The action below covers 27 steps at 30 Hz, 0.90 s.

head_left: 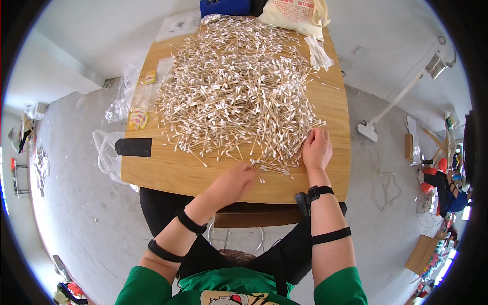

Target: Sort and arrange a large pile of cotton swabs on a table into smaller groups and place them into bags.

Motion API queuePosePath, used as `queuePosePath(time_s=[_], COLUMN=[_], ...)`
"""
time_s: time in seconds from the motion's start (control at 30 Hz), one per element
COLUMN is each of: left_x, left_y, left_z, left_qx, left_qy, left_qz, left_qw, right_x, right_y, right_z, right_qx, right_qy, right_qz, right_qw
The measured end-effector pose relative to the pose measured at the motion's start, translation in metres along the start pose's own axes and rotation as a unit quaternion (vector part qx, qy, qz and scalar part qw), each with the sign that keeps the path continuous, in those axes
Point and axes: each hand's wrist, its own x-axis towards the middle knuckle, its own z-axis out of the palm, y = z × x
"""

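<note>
A wide, loose pile of cotton swabs (234, 86) with pale wooden sticks and white tips covers much of the wooden table. My left hand (235, 181) is just off the pile's near edge, its fingers curled together. A few swabs lie right by its fingertips; whether it pinches one is hidden. At the pile's near right corner, my right hand (317, 148) has its fingers closed around swab ends, some of which stick out past the fingertips. Black straps circle both my forearms.
A black strip (134, 147) lies on the left edge of the wooden table (173, 173), near yellow packets (138, 119) and clear plastic bags (109, 152). At the back are a cream cloth bag (292, 15), a blue bin (224, 7) and white gloves (318, 53). A person (450, 190) sits far right.
</note>
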Motion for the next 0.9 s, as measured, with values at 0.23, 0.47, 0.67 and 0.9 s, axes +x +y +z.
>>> queuePosePath(time_s=[0.23, 0.47, 0.67, 0.9], left_x=[0.047, 0.064, 0.101, 0.102], left_y=[-0.001, 0.03, 0.008, -0.021], left_z=[-0.003, 0.03, 0.022, -0.021], left_qx=[0.026, 0.186, 0.296, 0.255], left_qy=[0.099, 0.024, 0.06, 0.067], left_qz=[-0.061, 0.146, 0.135, 0.107], left_qw=[0.993, 0.971, 0.944, 0.959], right_x=[-0.001, 0.001, -0.001, 0.001], right_y=[0.002, -0.001, 0.001, -0.001], right_z=[-0.002, -0.003, -0.004, -0.005], right_qx=[0.002, 0.014, 0.024, 0.043], right_qy=[-0.005, -0.007, -0.014, -0.012], right_qz=[0.012, 0.017, 0.033, 0.033], right_qw=[1.0, 1.0, 0.999, 0.998])
